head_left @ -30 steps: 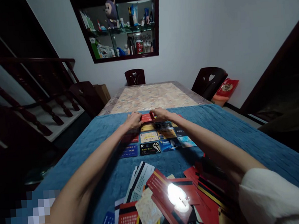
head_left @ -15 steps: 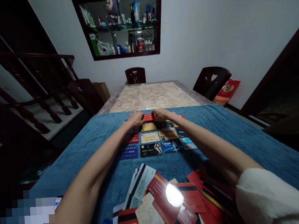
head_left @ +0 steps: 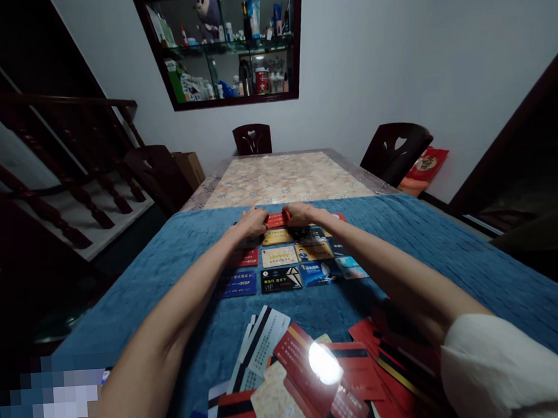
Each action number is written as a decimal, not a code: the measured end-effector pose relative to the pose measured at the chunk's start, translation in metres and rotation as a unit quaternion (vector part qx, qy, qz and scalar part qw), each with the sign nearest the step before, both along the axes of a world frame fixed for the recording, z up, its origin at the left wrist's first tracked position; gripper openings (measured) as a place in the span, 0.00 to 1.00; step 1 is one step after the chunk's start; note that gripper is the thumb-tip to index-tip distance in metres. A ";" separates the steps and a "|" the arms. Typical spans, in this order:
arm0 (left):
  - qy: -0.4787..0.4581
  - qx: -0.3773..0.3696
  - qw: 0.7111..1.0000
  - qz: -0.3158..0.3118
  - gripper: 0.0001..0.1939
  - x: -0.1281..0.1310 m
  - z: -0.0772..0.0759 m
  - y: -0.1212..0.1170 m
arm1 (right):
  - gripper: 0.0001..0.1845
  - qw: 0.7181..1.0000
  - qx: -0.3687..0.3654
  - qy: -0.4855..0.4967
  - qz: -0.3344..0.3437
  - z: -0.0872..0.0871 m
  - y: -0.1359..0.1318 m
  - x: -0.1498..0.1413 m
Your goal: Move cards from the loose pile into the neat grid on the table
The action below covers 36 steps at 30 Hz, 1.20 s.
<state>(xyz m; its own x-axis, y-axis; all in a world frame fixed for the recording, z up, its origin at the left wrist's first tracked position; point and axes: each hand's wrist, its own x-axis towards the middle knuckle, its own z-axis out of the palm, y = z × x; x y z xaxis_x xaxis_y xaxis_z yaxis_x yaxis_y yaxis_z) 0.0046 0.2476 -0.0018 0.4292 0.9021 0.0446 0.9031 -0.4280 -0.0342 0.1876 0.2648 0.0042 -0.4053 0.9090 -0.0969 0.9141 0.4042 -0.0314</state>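
Observation:
A red card (head_left: 277, 220) lies at the far end of the card rows, close to the cloth's back edge. My left hand (head_left: 253, 222) closes on its left end, and my right hand (head_left: 299, 214) has its fingers curled on the right end. Directly below it is a gold card (head_left: 277, 236). Nearer rows hold a white-and-yellow card (head_left: 279, 256), an orange card (head_left: 314, 251), a black VIP card (head_left: 281, 279), a blue card (head_left: 321, 272) and a dark blue card (head_left: 237, 284). My forearms hide parts of the outer cards.
A loose heap of cards (head_left: 263, 348), mostly red, lies near me on the blue cloth (head_left: 178, 265), with a bright glare spot. Beyond stretches the patterned tabletop (head_left: 286, 177). Chairs (head_left: 393, 151) stand around it, and a wall cabinet (head_left: 237, 101) is behind.
The view has tilted down slightly and shifted. Both hands stay on the red card's ends, the right hand's fingers now lower against it. The cards otherwise keep their places.

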 end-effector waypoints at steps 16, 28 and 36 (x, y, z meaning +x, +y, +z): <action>0.014 -0.022 1.000 -0.018 0.12 -0.012 -0.004 0.009 | 0.23 1.000 0.002 -0.017 -0.008 0.009 -0.008 -0.012; 0.025 -0.052 0.997 -0.044 0.11 -0.018 0.000 0.011 | 0.26 0.999 0.002 -0.032 0.024 0.010 -0.007 -0.012; 0.033 -0.052 0.997 -0.047 0.13 -0.014 0.002 0.013 | 0.23 0.998 -0.002 -0.034 0.051 0.007 -0.003 -0.011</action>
